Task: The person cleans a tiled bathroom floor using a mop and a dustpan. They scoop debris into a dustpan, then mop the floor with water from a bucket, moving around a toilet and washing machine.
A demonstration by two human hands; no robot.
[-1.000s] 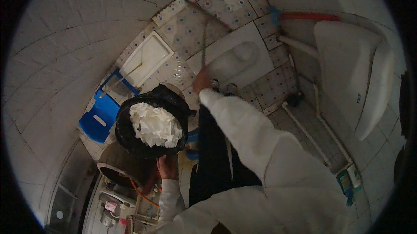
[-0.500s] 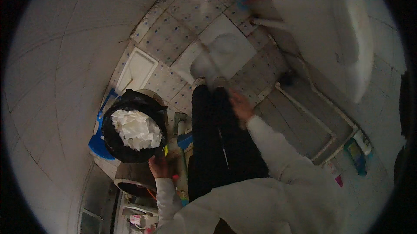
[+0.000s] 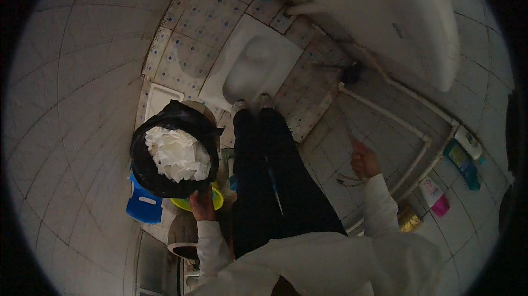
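My left hand point(image 3: 202, 205) is at the near edge of a round, wide-open black bin bag point(image 3: 144, 172), its fingers closed on the edge and partly hidden below it. Crumpled white paper point(image 3: 179, 156) fills the bag. Whatever supports the bag is mostly covered. Out to the right, over the tiled floor, my right hand point(image 3: 363, 159) is closed around a long, thin, blurred stick-like thing that points away from me; its far end is too faint to make out.
A white squat toilet point(image 3: 278, 62) lies beyond my feet. White pipes point(image 3: 385, 106) run along the right below a large white basin point(image 3: 385, 15). Bottles point(image 3: 462, 161) stand at the right. A blue plastic piece point(image 3: 144, 202) and a yellow-green bowl point(image 3: 218, 200) are by the bag.
My right hand has swung from beside my leg out to the right with the thin thing. The left hand stays at the bag's edge. The whole view has shifted.
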